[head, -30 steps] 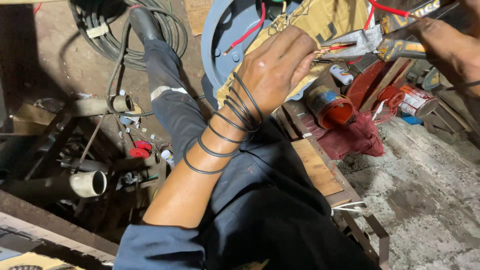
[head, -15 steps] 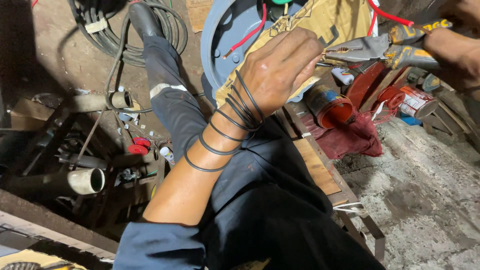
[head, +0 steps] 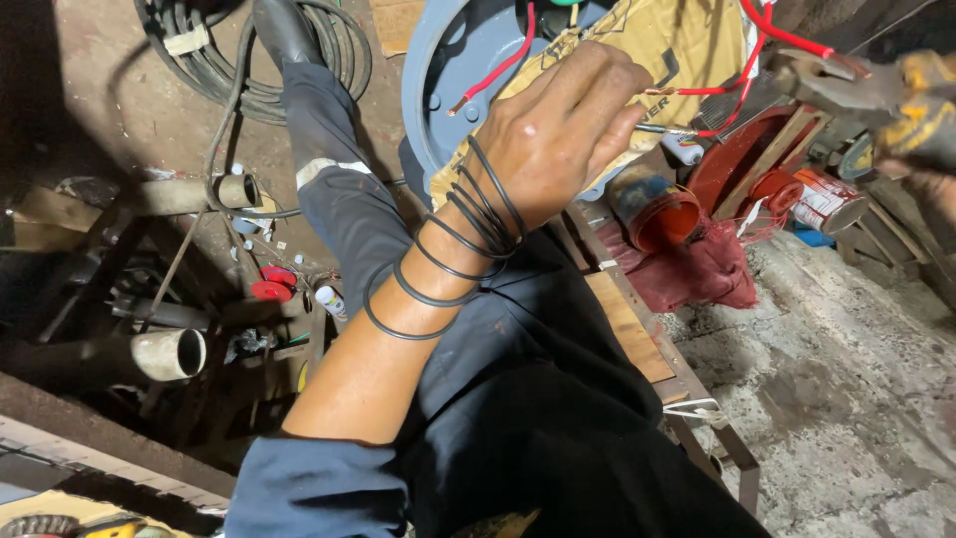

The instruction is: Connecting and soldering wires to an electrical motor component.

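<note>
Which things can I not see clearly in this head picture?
- Right hand: blurred and cut by the right edge; its grip on the pliers is unclear.
- Left hand: fingertips curl away, so what they pinch is hidden.
- Grey motor housing: cut by the top edge, partly covered by yellow paper.

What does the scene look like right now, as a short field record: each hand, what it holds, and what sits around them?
left hand: pinching thin wires against yellow insulating paper; black bands round the wrist
right hand: at the frame's right edge, gripping pliers
pliers: jaws point left toward a red wire
motor housing: grey, round, behind the paper
nearby: red cloth, coiled black cable, metal pipe
</note>
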